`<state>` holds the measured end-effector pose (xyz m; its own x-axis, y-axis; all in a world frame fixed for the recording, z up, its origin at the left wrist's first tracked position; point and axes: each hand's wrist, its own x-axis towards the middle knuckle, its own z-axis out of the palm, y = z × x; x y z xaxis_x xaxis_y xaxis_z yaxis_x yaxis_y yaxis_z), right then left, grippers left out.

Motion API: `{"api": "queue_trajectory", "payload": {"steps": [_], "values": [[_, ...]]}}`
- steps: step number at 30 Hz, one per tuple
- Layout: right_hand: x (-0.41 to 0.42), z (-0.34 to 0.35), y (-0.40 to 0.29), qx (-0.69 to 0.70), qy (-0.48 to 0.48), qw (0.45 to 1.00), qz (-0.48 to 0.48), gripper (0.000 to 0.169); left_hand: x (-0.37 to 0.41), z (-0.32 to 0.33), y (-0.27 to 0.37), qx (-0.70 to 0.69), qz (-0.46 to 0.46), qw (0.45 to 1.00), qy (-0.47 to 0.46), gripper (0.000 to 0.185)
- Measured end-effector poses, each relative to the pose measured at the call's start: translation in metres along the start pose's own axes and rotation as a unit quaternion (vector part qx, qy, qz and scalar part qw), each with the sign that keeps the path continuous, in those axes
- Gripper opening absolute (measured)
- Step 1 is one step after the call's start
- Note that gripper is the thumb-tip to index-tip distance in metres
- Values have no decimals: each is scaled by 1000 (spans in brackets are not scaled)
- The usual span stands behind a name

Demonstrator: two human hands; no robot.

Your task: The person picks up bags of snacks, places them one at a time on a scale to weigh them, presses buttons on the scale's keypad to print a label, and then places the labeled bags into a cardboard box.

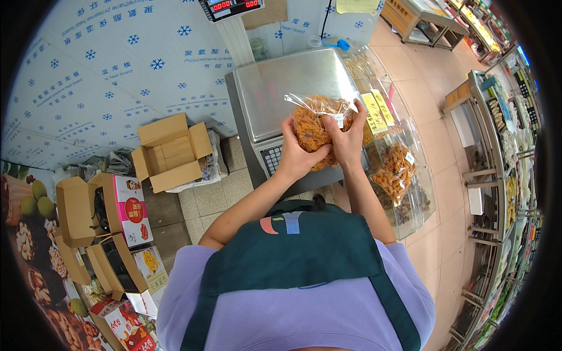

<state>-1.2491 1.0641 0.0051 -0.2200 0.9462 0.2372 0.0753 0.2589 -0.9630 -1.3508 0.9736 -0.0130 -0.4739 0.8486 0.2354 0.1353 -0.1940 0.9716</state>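
Note:
A clear plastic bag of orange-brown shredded dried food (309,127) is gripped between my two hands, above the front of a weighing scale's steel platform (290,83). My left hand (296,151) clasps its left and lower side. Around the right side wraps my right hand (349,138), its thumb next to a small white label (338,119) on the bag. The scale's keypad (271,158) is partly covered by my left hand. A second bag of similar food (395,173), also labelled, lies on the clear-lidded display case to the right.
Yellow handwritten notes (375,112) lie on the clear display case (421,206). The scale's display (230,8) stands on a post at the back. An open cardboard box (169,153) and several cartons (136,210) sit at left. Shelves of goods (500,175) line the right.

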Motion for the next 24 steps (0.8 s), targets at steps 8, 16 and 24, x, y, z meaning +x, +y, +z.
{"api": "queue_trajectory", "payload": {"steps": [8, 16, 24], "values": [[3, -52, 23, 76, -49, 993, 70, 36, -14, 9, 4, -128, -86, 987, -46, 89], [-24, -222, 92, -462, 232, 851, 91, 71, -17, 5, 0, -185, -98, 978, -13, 88], [-41, -273, 192, -172, 41, 922, 344, 67, -24, 5, -5, -194, -136, 971, 19, 90]]}}
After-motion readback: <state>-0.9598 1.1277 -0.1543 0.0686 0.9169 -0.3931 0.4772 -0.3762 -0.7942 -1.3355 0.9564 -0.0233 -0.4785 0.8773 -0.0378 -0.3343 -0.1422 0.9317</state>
